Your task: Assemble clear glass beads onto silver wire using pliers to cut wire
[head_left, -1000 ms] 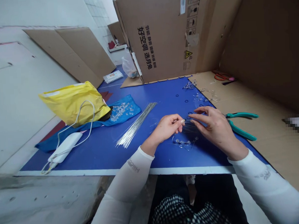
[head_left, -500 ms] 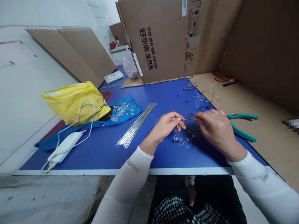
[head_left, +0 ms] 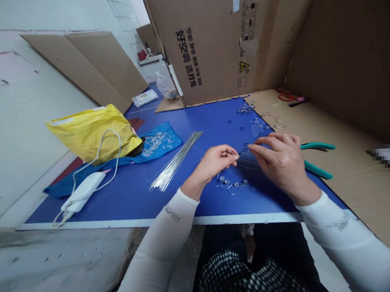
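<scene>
My left hand point(head_left: 219, 163) is closed, thumb and fingers pinching a thin wire above the blue table. A strand of clear beads point(head_left: 236, 184) on wire hangs or lies just below it; whether it touches the table I cannot tell. My right hand point(head_left: 281, 163) faces it from the right, thumb and forefinger pinched at the wire's other side. The fingertips hide most of the short span between the hands. Several small black rings point(head_left: 241, 129) lie beyond the fingers. Green-handled pliers point(head_left: 318, 170) rest beside my right hand, partly behind it.
A bundle of straight metal wires point(head_left: 176, 162) lies left of my hands. Loose clear beads point(head_left: 156, 141) sit on a blue cloth point(head_left: 171, 132), near a yellow bag point(head_left: 94, 129) and a white power strip point(head_left: 83, 191). Finished-looking wire pieces point(head_left: 246, 107), scissors point(head_left: 288, 95) and cardboard point(head_left: 216, 46) stand farther back.
My right hand has turned slightly, its fingers raised and more bunched. The bead strand has shifted a little left below my left hand. The whole view has tilted slightly.
</scene>
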The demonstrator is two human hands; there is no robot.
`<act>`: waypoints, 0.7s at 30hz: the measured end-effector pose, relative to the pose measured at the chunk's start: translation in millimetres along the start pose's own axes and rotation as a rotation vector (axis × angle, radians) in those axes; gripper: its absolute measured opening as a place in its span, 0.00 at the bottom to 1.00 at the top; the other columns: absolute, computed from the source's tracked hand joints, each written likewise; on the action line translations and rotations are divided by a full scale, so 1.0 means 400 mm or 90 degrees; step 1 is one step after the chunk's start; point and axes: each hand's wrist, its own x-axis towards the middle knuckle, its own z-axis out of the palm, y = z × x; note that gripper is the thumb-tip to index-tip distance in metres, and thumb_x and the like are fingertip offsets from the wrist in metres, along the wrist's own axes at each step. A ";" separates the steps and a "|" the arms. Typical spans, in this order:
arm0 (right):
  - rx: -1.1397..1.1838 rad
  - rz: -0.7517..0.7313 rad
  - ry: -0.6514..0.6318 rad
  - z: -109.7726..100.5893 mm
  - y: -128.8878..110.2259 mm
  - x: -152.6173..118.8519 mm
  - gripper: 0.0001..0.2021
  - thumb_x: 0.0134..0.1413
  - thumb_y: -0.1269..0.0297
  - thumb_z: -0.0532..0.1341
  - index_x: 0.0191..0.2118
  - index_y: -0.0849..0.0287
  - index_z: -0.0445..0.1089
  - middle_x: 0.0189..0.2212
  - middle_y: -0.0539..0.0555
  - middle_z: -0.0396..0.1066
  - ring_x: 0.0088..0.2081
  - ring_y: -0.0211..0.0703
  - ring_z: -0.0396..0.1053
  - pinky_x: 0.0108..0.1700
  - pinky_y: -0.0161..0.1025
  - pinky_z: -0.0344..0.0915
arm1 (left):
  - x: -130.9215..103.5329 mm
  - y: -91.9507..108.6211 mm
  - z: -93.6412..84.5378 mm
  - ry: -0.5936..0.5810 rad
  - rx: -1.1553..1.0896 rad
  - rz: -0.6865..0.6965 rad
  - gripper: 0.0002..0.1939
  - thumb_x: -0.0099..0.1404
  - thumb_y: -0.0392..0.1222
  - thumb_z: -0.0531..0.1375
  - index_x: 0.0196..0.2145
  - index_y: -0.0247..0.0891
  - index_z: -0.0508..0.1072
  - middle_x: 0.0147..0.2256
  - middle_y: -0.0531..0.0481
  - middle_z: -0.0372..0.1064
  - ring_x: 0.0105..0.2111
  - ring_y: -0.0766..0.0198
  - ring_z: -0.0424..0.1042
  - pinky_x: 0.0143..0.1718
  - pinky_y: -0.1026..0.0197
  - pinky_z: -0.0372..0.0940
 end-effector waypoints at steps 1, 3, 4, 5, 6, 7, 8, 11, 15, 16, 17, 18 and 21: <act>-0.008 -0.012 0.003 -0.001 -0.003 -0.001 0.07 0.64 0.66 0.61 0.42 0.51 0.78 0.41 0.54 0.80 0.47 0.54 0.71 0.49 0.51 0.57 | 0.001 -0.001 0.001 0.009 0.001 -0.004 0.05 0.62 0.38 0.64 0.33 0.34 0.73 0.24 0.54 0.69 0.23 0.72 0.62 0.27 0.65 0.56; -0.023 -0.027 0.006 -0.006 -0.009 -0.002 0.07 0.64 0.65 0.61 0.42 0.52 0.77 0.41 0.53 0.80 0.47 0.53 0.71 0.50 0.51 0.57 | 0.002 -0.004 0.004 0.023 0.000 -0.013 0.04 0.62 0.37 0.63 0.32 0.34 0.73 0.23 0.54 0.69 0.23 0.72 0.62 0.27 0.65 0.55; -0.032 -0.031 0.003 -0.009 -0.013 -0.002 0.06 0.64 0.65 0.61 0.42 0.52 0.77 0.41 0.53 0.80 0.47 0.52 0.70 0.50 0.50 0.56 | 0.002 -0.005 0.006 0.030 -0.002 -0.016 0.03 0.61 0.36 0.63 0.32 0.34 0.73 0.23 0.54 0.69 0.23 0.72 0.62 0.27 0.65 0.55; -0.041 -0.033 -0.001 -0.012 -0.016 -0.002 0.07 0.64 0.66 0.61 0.42 0.52 0.77 0.40 0.53 0.80 0.47 0.52 0.70 0.50 0.50 0.56 | 0.002 -0.005 0.008 0.033 -0.004 -0.020 0.03 0.61 0.36 0.63 0.32 0.34 0.73 0.23 0.54 0.69 0.23 0.72 0.62 0.27 0.65 0.55; -0.051 -0.035 -0.009 -0.015 -0.019 -0.002 0.07 0.65 0.66 0.60 0.42 0.52 0.76 0.40 0.53 0.80 0.47 0.52 0.70 0.49 0.49 0.56 | 0.001 -0.006 0.010 0.037 -0.005 -0.022 0.03 0.61 0.36 0.63 0.32 0.34 0.73 0.23 0.54 0.69 0.23 0.72 0.62 0.27 0.65 0.55; -0.060 -0.037 -0.018 -0.017 -0.022 -0.002 0.07 0.65 0.67 0.60 0.43 0.52 0.76 0.40 0.53 0.80 0.47 0.51 0.70 0.48 0.49 0.56 | 0.001 -0.006 0.012 0.039 -0.007 -0.023 0.03 0.61 0.36 0.63 0.32 0.34 0.73 0.23 0.54 0.69 0.23 0.72 0.62 0.27 0.65 0.55; -0.069 -0.041 -0.028 -0.019 -0.025 -0.002 0.08 0.66 0.67 0.59 0.44 0.52 0.75 0.40 0.53 0.80 0.47 0.51 0.70 0.47 0.49 0.55 | 0.001 -0.005 0.013 0.042 -0.008 -0.024 0.02 0.61 0.35 0.63 0.32 0.34 0.73 0.23 0.54 0.69 0.22 0.72 0.62 0.26 0.65 0.55; -0.089 -0.054 -0.049 -0.020 -0.030 -0.001 0.08 0.66 0.67 0.58 0.45 0.53 0.75 0.38 0.53 0.80 0.44 0.50 0.69 0.42 0.47 0.54 | 0.001 -0.004 0.016 0.048 -0.013 -0.026 0.02 0.61 0.34 0.63 0.32 0.34 0.73 0.23 0.54 0.69 0.22 0.72 0.62 0.26 0.65 0.55; -0.083 -0.055 -0.043 -0.010 -0.028 -0.001 0.07 0.67 0.66 0.58 0.41 0.57 0.75 0.32 0.53 0.79 0.38 0.48 0.69 0.38 0.46 0.54 | 0.003 -0.005 0.016 0.049 -0.031 -0.023 0.03 0.61 0.35 0.63 0.31 0.33 0.73 0.23 0.54 0.69 0.22 0.73 0.62 0.26 0.66 0.55; -0.078 -0.056 -0.040 -0.008 -0.027 -0.001 0.07 0.66 0.66 0.59 0.40 0.58 0.75 0.32 0.53 0.79 0.37 0.48 0.69 0.38 0.46 0.54 | 0.003 -0.006 0.016 0.049 -0.035 -0.021 0.03 0.61 0.35 0.63 0.31 0.33 0.73 0.23 0.54 0.69 0.22 0.73 0.61 0.26 0.66 0.55; -0.077 -0.056 -0.037 -0.005 -0.026 -0.001 0.07 0.66 0.67 0.59 0.40 0.58 0.75 0.31 0.53 0.79 0.37 0.48 0.68 0.38 0.46 0.55 | 0.004 -0.007 0.015 0.049 -0.036 -0.018 0.03 0.60 0.36 0.63 0.31 0.33 0.73 0.23 0.54 0.69 0.22 0.73 0.61 0.26 0.66 0.55; -0.078 -0.055 -0.034 -0.003 -0.025 -0.001 0.07 0.66 0.67 0.59 0.40 0.58 0.75 0.31 0.53 0.79 0.37 0.47 0.69 0.38 0.45 0.55 | 0.004 -0.007 0.015 0.051 -0.037 -0.016 0.04 0.60 0.36 0.64 0.31 0.33 0.73 0.23 0.54 0.69 0.22 0.73 0.61 0.26 0.66 0.55; -0.082 -0.054 -0.023 0.002 -0.023 -0.003 0.07 0.64 0.70 0.60 0.40 0.58 0.76 0.31 0.53 0.79 0.36 0.47 0.69 0.37 0.45 0.56 | 0.003 -0.006 0.014 0.059 -0.038 -0.015 0.04 0.59 0.36 0.64 0.31 0.33 0.73 0.22 0.54 0.69 0.22 0.73 0.62 0.26 0.66 0.55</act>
